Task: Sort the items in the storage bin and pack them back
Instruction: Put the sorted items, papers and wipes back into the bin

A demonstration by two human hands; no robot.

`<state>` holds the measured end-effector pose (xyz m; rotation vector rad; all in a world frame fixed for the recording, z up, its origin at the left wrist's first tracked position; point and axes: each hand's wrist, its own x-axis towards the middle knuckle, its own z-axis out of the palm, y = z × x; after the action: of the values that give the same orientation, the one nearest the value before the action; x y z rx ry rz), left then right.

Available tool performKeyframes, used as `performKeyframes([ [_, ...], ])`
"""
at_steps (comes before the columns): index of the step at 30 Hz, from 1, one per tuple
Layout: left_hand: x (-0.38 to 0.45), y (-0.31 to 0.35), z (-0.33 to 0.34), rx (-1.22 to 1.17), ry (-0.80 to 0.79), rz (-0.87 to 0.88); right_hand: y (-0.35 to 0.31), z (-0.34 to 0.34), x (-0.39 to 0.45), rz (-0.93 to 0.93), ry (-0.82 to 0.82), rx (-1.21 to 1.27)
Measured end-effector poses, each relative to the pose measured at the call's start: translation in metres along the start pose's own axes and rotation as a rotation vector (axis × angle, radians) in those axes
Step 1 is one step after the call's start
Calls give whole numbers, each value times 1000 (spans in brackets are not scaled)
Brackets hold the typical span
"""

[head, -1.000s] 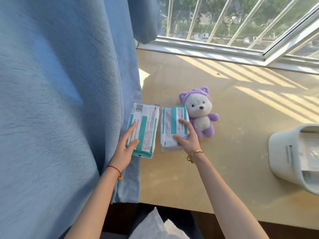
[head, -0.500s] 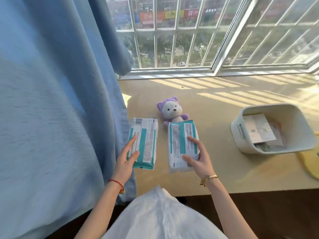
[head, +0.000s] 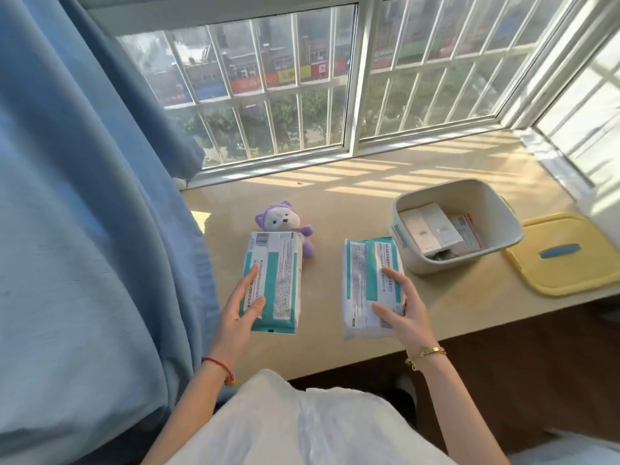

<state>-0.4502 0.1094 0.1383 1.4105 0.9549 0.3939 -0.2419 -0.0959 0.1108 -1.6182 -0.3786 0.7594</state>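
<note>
Blue curtain (head: 84, 229) fills the left side, hanging down past the edge of the beige window ledge (head: 335, 209). Left hand (head: 240, 308) next, red string bracelet (head: 218, 365) on the wrist, fingers spread flat on the near-left part of the left wipes pack (head: 278, 280), thumb on top of it too; hand open, pressing rather than clasping as far as can be seen. That pack is white and teal, barcode at the far end, lying lengthwise on the ledge. Purple plush bear (head: 285, 226) just behind it, pack's far end covering the bear's lower body, touching or nearly so. Gap of bare ledge, then the right wipes pack (head: 364, 286), same white and teal print, near end at the ledge's front edge. Right hand (head: 407, 312), gold bracelet (head: 426, 352) on the wrist, grips this pack from its right side: thumb across the top, index finger stretched along the printed face, other fingers hidden behind the edge. Far right corner of this pack is right up against the storage bin (head: 503, 226), white, open-topped, with flat boxes and packets lying inside. Yellow lid (head: 570, 280) with a blue handle lies flat on the ledge just right of the bin. Barred window (head: 352, 78) behind everything.
</note>
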Motion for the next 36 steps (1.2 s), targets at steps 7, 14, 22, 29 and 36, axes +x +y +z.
performKeyframes([
  [7,-28,3,132,-90,-15,10,2,-130,-11,22,-11,20],
  [14,-47,9,269,-229,21,-21,-4,-264,5,62,-35,-76],
  [22,-16,31,342,-185,26,-19,-14,-332,65,73,-37,-145],
  [29,37,39,370,-140,36,-40,-15,-355,132,57,-23,-238],
  [36,93,40,399,-97,42,-83,-12,-373,208,84,-28,-286],
])
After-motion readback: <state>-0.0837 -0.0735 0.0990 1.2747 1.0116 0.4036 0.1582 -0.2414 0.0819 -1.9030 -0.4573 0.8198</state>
